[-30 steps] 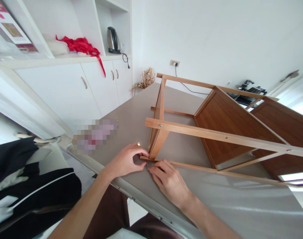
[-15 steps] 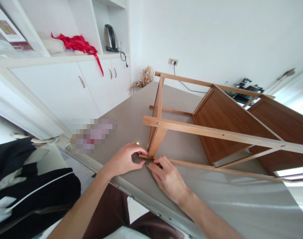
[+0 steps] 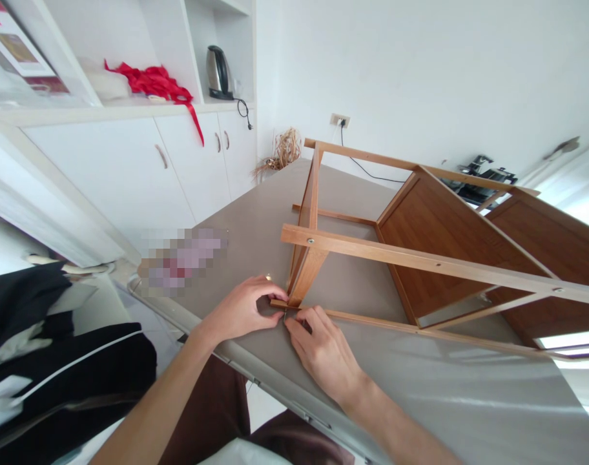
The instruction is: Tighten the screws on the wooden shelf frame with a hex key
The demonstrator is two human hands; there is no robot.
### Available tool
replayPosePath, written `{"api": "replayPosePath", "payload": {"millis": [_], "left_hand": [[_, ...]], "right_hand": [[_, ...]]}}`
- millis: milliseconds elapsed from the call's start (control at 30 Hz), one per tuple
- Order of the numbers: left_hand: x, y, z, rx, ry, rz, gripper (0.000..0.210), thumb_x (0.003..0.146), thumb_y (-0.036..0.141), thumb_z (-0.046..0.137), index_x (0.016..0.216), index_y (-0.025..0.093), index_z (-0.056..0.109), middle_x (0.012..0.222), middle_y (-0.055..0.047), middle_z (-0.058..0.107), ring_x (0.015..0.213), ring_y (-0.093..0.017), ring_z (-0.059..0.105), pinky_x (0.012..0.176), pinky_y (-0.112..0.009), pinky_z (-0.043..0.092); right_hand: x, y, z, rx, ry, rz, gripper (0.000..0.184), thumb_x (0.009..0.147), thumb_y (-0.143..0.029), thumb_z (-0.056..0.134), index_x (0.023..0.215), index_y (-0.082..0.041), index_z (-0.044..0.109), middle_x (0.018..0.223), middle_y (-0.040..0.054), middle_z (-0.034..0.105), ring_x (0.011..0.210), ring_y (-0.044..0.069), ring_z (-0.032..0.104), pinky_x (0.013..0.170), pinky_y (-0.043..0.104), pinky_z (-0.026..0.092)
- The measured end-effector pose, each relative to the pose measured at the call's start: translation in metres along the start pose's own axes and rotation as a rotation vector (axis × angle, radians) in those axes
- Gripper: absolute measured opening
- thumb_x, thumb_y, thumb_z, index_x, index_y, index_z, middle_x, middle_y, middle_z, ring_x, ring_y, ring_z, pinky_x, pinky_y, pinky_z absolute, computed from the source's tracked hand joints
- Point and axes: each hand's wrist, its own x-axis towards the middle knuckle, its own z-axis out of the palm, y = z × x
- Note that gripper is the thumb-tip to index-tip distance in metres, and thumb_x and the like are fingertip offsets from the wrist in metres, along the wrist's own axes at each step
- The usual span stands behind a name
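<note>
A wooden shelf unit (image 3: 367,248) lies on its side on the grey tabletop (image 3: 372,374). My left hand (image 3: 239,310) curls round the end of its lower leg (image 3: 278,303), thumb below and fingers above. Close by on the right, my right hand (image 3: 326,345) pinches a thin metal piece (image 3: 285,316) at the leg, just under the end board (image 3: 308,274). Too little of that piece shows to tell whether it is a bolt or a hex key. Another fastener (image 3: 310,241) sits in the upper leg.
A blurred-out pinkish item (image 3: 192,255) lies on the table's left part. Dark clothes (image 3: 81,381) are piled at lower left. White cabinets (image 3: 124,161) hold a kettle (image 3: 218,72) and red ribbon (image 3: 154,82). A black appliance (image 3: 485,177) stands behind the shelf unit.
The view has shifted slightly. My right hand's fingers have turned a little at the metal piece. My left hand keeps its place on the leg.
</note>
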Motion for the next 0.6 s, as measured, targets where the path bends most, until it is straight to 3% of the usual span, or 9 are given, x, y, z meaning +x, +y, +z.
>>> {"api": "replayPosePath", "payload": {"millis": [300,600], "left_hand": [[-0.0003,0.0022,0.001,-0.006,0.023,-0.01,0.022,0.075,0.019,0.071,0.096,0.026,0.068,0.094,0.001,0.07,0.09,-0.018,0.063,0.083,-0.029,0.048],[0.0003,0.0043,-0.0002,-0.017,0.019,-0.019,0.023,0.075,0.017,0.071,0.096,0.026,0.068,0.095,0.002,0.07,0.092,-0.018,0.063,0.085,-0.029,0.048]], "right_hand": [[-0.0007,-0.0039,-0.0009,-0.108,-0.03,-0.065,0.02,0.095,-0.011,0.055,0.113,-0.016,0.063,0.095,0.007,0.061,0.085,0.022,0.055,0.076,0.036,0.049],[0.0013,-0.001,-0.0018,0.042,0.028,-0.006,0.017,0.099,-0.015,0.052,0.109,-0.021,0.065,0.092,0.0051,0.062,0.083,0.019,0.056,0.075,0.034,0.048]]}}
